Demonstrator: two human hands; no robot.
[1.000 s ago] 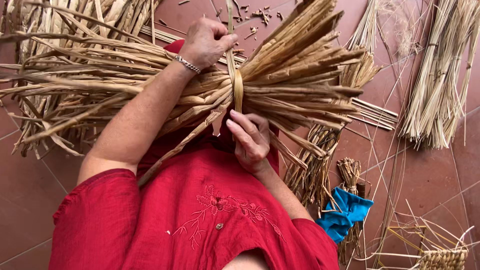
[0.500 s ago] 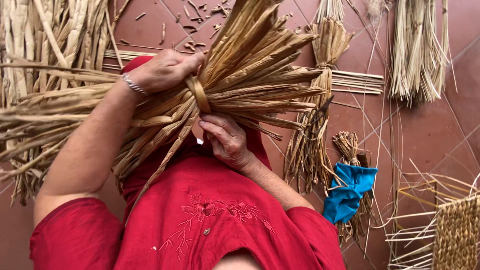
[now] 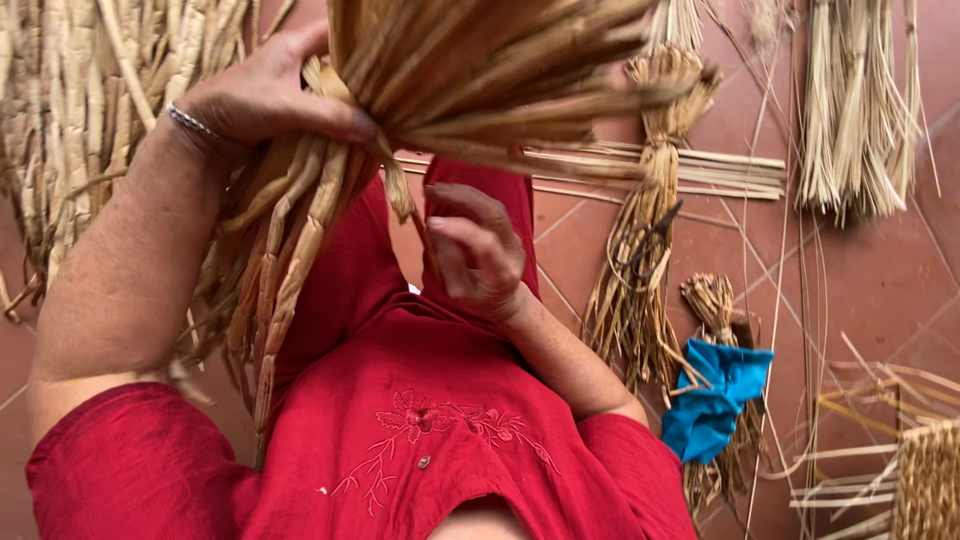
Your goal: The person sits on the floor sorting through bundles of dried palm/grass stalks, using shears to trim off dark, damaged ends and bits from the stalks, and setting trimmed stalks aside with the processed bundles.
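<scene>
My left hand (image 3: pixel 268 98), with a silver bracelet on the wrist, is shut around the tied neck of a thick bundle of dried straw-coloured leaves (image 3: pixel 480 70). The bundle is held up close in front of me, with its loose ends hanging down over my red dress (image 3: pixel 420 440). A short binding strand (image 3: pixel 398 190) dangles from the neck. My right hand (image 3: pixel 475 250) hangs just below the bundle with its fingers curled, next to that strand. Whether it pinches the strand is unclear.
On the red tiled floor lie other tied bundles of dried leaves (image 3: pixel 640 250), a fan of thinner straw (image 3: pixel 850 120) at the upper right and a flat row of stalks (image 3: pixel 690 170). A blue cloth (image 3: pixel 715 400) rests on a small bundle. A partly woven basket piece (image 3: pixel 925 480) sits at the lower right.
The bundle has swung from lying crosswise to pointing up and closer to the camera. My right hand has come down off the binding.
</scene>
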